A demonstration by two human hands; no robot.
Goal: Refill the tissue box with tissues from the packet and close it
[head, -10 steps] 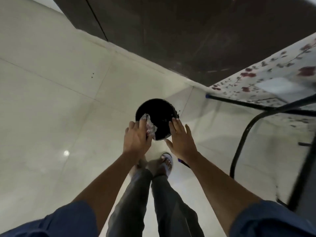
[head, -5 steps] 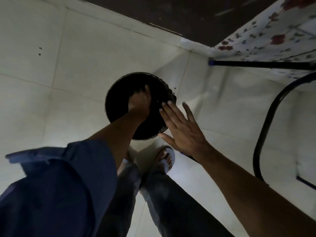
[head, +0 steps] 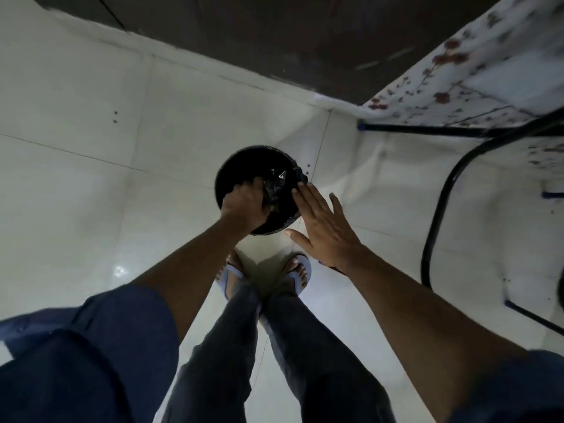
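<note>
A round black bin (head: 232,172) stands on the pale tiled floor in front of my feet. My left hand (head: 244,206) reaches down into it, fingers curled against a crumpled clear plastic wrapper (head: 277,184) that lies inside the bin; my fingertips are hidden. Flat and open, my right hand (head: 323,227) hovers over the bin's right rim with nothing in it. No tissue box can be made out for certain.
A table with a floral cloth (head: 457,87) and black metal legs (head: 436,215) stands at the right, with a blurred pale shape on top. A dark wall (head: 274,41) runs behind the bin. My sandalled feet (head: 265,276) stand just short of the bin.
My left hand went from holding the wrapper above the bin to reaching inside it. The wrapper now shows inside the bin. My right hand stayed open beside the rim.
</note>
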